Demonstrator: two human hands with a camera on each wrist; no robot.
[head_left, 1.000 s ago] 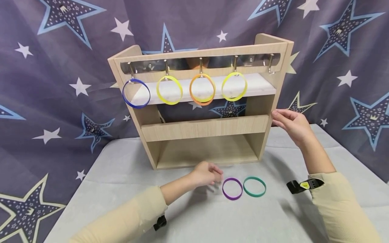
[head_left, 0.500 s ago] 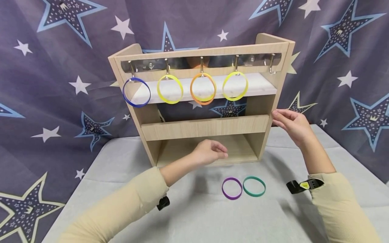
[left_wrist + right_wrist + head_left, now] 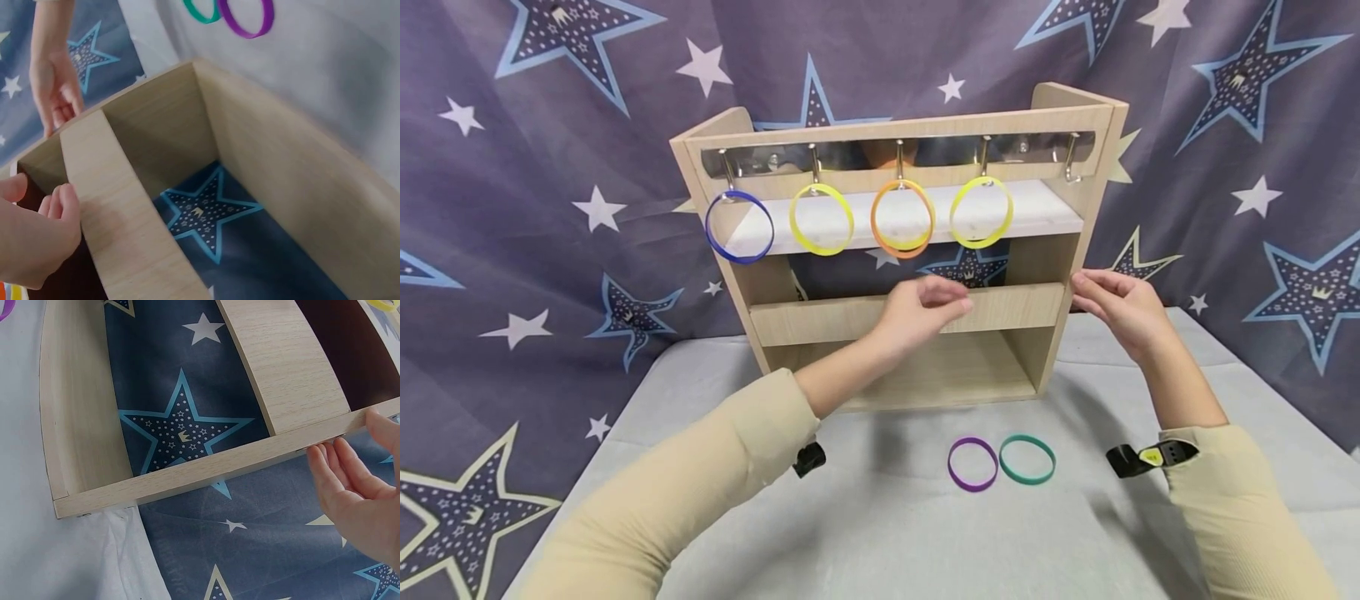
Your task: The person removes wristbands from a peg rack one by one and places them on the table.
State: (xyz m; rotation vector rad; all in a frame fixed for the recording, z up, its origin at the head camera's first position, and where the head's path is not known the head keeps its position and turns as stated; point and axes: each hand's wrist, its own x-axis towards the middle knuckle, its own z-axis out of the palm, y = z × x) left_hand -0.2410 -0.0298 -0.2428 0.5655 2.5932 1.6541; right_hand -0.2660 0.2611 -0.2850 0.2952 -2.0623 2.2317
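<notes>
A light wooden rack (image 3: 917, 123) bears a metal strip of hooks. From the hooks hang a blue wristband (image 3: 707, 231), a yellow wristband (image 3: 793, 225), an orange wristband (image 3: 875, 225) with yellow showing behind it, and another yellow wristband (image 3: 1010, 218). My left hand (image 3: 917, 317) is before the rack's middle board, fingers loosely bent and thumb apart; nothing shows between them. In the right wrist view, my right hand (image 3: 359, 487) holds the rack's side panel (image 3: 206, 464), thumb on its front edge and fingertips against the outer face.
A purple wristband (image 3: 952, 475) and a green wristband (image 3: 1053, 467) lie side by side on the grey cloth-covered table (image 3: 880, 533), in front of the rack. The far-right hook (image 3: 1071, 158) bears no band. A star-patterned curtain (image 3: 550, 183) hangs behind.
My left hand has risen from the table beside the purple wristband to the height of the middle board. The right hand stays on the rack's side. The bands have not moved.
</notes>
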